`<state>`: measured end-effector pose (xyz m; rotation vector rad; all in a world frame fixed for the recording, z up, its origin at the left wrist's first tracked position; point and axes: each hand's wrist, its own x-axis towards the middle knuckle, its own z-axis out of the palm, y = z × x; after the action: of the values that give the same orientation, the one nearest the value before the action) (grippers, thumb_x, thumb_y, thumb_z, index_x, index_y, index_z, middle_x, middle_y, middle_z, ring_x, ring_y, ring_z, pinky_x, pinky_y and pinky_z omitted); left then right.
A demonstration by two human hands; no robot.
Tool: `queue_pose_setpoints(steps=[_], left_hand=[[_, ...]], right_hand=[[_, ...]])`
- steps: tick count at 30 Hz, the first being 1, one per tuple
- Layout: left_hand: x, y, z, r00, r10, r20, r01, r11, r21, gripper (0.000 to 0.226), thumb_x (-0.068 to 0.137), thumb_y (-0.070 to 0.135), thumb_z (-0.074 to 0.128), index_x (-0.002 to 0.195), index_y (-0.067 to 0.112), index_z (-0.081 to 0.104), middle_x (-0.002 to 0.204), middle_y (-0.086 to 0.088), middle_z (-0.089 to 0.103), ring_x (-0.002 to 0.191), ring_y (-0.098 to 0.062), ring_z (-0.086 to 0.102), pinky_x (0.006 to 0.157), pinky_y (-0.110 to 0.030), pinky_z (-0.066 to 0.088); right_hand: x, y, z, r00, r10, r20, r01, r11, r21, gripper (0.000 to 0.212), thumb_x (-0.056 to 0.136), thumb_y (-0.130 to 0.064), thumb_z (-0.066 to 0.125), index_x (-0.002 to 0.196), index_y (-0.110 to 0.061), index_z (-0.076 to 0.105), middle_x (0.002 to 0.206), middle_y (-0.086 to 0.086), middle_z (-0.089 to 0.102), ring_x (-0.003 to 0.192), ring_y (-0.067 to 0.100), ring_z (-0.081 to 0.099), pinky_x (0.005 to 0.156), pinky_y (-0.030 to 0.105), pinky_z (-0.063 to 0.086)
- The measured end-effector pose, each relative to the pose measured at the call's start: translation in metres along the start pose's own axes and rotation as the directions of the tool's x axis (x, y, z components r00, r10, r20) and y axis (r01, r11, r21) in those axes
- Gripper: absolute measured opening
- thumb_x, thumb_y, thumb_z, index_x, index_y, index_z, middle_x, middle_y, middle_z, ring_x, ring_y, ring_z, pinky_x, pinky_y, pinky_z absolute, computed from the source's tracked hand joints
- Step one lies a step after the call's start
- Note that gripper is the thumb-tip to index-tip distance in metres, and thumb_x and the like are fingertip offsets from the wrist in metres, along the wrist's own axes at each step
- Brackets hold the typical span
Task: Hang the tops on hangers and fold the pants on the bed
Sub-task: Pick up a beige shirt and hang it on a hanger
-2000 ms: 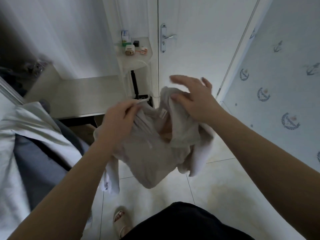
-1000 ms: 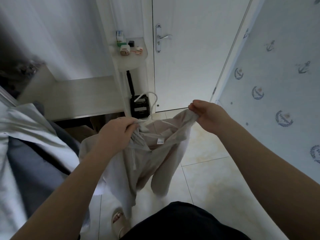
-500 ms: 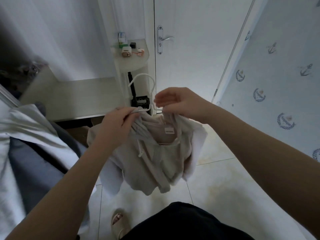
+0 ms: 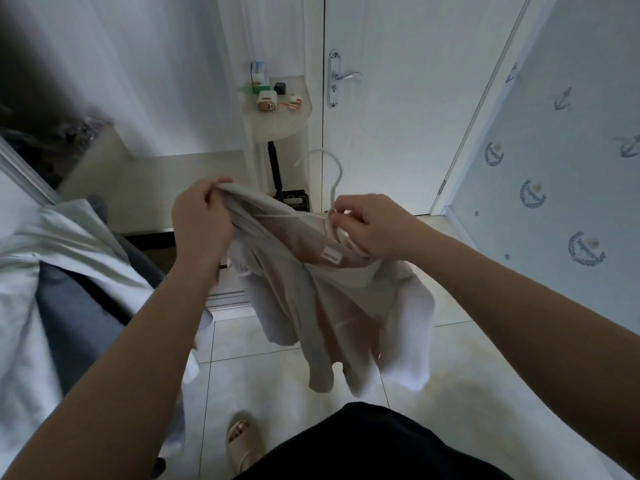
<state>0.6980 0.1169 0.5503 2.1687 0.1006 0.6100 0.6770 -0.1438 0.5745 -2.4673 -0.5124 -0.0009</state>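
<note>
A pale beige top [image 4: 322, 292] with white sleeves hangs in front of me above the floor tiles. My left hand [image 4: 202, 223] grips its left shoulder and pulls the fabric up and out. My right hand [image 4: 372, 226] pinches the collar together with the neck of a white hanger [image 4: 334, 174], whose hook rises above the collar. The hanger's arms are hidden inside the garment. A small label shows inside the neckline. The bed [image 4: 52, 292], with white and dark grey bedding, lies at my left.
A closed white door [image 4: 398, 98] stands straight ahead. Left of it a small corner shelf [image 4: 277, 112] carries little items, with a dark stand below. A wall with anchor wallpaper [image 4: 554, 168] runs along the right. My sandalled foot [image 4: 242, 441] is on the tiled floor.
My left hand has moved up and left, stretching the top's shoulder outward. My right hand has dropped slightly, staying at the collar and hanger neck. The garment now hangs longer and more spread.
</note>
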Motion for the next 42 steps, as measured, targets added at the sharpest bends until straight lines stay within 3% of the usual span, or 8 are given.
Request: queue_pose_setpoints(steps=[7,10,13,16,20,33,38,42], left_hand=[[0.016,0.025,-0.001,0.999,-0.036,-0.029,0.030,0.987,-0.160,0.027,0.098,0.020,0.049,0.104,0.026,0.075,0.091,0.018,0.068,0.088,0.001,0.063,0.089,-0.022,0.051],[0.011,0.029,0.010,0.968,-0.044,0.248,0.107,0.964,-0.245,0.018,0.095,0.019,0.065,0.104,0.029,0.076,0.072,0.019,0.070,0.062,0.008,0.060,0.063,-0.009,0.048],[-0.001,0.025,0.018,0.848,-0.048,0.528,0.252,0.912,-0.322,0.021,0.097,0.018,0.066,0.112,0.031,0.073,0.085,0.013,0.075,0.074,-0.002,0.064,0.069,-0.019,0.053],[-0.007,0.010,0.015,0.905,0.129,0.406,-0.057,0.981,-0.184,0.033,0.096,0.016,0.054,0.118,0.035,0.069,0.101,0.012,0.070,0.099,-0.007,0.060,0.086,-0.021,0.047],[-0.013,-0.001,0.014,0.794,0.390,0.466,-0.475,0.877,0.077,0.031,0.096,0.026,0.056,0.125,0.027,0.066,0.111,0.005,0.066,0.112,-0.023,0.055,0.100,-0.043,0.043],[-0.031,-0.006,0.009,0.774,0.464,0.430,-0.521,0.853,0.017,0.021,0.098,0.008,0.059,0.110,0.004,0.076,0.089,-0.015,0.067,0.084,-0.033,0.063,0.075,-0.047,0.052],[-0.027,0.004,-0.004,0.806,0.470,0.361,-0.496,0.868,-0.022,0.018,0.098,0.004,0.061,0.110,0.004,0.075,0.090,0.002,0.066,0.090,-0.017,0.060,0.081,-0.015,0.043],[-0.016,0.005,-0.015,0.845,0.439,0.306,-0.461,0.888,-0.003,0.018,0.099,0.006,0.058,0.105,0.008,0.076,0.091,0.009,0.065,0.092,-0.012,0.058,0.082,-0.018,0.041]], right_hand=[[0.002,-0.006,0.008,0.998,-0.002,0.065,0.010,0.993,-0.117,0.037,0.100,-0.025,0.052,0.063,-0.027,0.049,0.068,-0.006,0.063,0.066,0.006,0.056,0.058,0.024,0.038],[0.004,-0.011,0.007,1.000,0.022,0.018,-0.022,1.000,0.002,0.035,0.098,-0.024,0.055,0.064,-0.027,0.058,0.068,-0.007,0.068,0.061,-0.001,0.058,0.054,0.011,0.037],[0.004,-0.014,0.007,0.998,0.057,-0.007,-0.056,0.995,0.082,0.029,0.098,-0.022,0.055,0.075,-0.010,0.068,0.069,-0.004,0.070,0.056,-0.005,0.056,0.054,0.007,0.037],[0.002,-0.014,0.005,0.997,0.076,-0.023,-0.071,0.982,0.173,0.028,0.098,-0.020,0.056,0.075,-0.007,0.069,0.069,-0.002,0.071,0.054,-0.005,0.055,0.054,0.006,0.037],[0.005,-0.015,0.002,0.997,0.065,-0.035,-0.054,0.967,0.250,0.029,0.098,-0.021,0.059,0.071,-0.019,0.070,0.071,-0.003,0.073,0.066,0.007,0.064,0.066,0.019,0.047],[0.022,-0.019,-0.021,0.939,0.219,-0.266,-0.042,0.839,0.542,0.046,0.076,0.027,0.041,0.095,-0.002,0.072,0.092,0.019,0.075,0.078,0.015,0.071,0.078,0.022,0.058],[0.040,-0.025,-0.023,0.957,0.217,-0.195,-0.052,0.786,0.617,0.041,0.084,0.019,0.052,0.117,0.001,0.068,0.115,0.015,0.070,0.092,0.009,0.065,0.076,0.018,0.050],[0.046,-0.013,-0.031,0.958,0.232,0.171,-0.204,0.965,-0.167,0.032,0.100,-0.042,0.055,0.121,-0.021,0.067,0.122,0.003,0.067,0.106,0.022,0.064,0.091,0.036,0.052]])
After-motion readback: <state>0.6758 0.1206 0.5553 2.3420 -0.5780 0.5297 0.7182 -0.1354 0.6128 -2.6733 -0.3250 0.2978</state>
